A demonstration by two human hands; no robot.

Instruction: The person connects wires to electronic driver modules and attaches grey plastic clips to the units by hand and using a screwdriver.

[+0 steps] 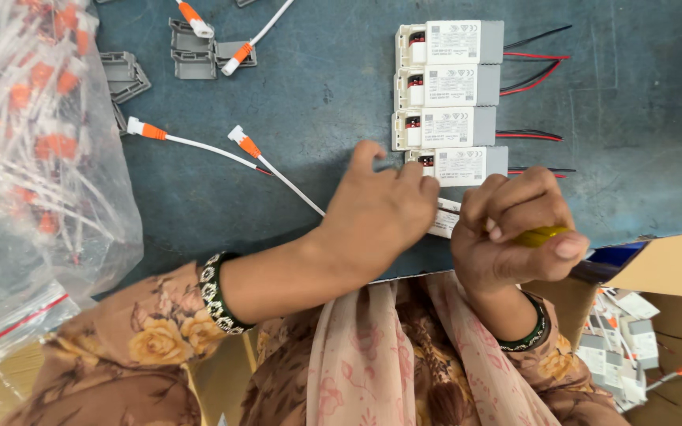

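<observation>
My left hand (376, 209) lies palm down at the near edge of the blue-grey table (317, 102), pressing on a small white box (444, 221) that is mostly hidden beneath my hands. My right hand (511, 233) is closed around a yellow tool handle (542, 235) right beside it. Just beyond my fingers, several white and grey driver boxes (447, 95) with red and black wires lie in a column. Two white cables with orange and white connectors (199, 144) lie to the left, one running under my left hand.
A clear plastic bag (33, 158) full of white cables with orange ends fills the left side. Grey plastic covers (191, 51) lie at the top left. A cardboard box (672, 331) at the lower right holds more white and grey boxes.
</observation>
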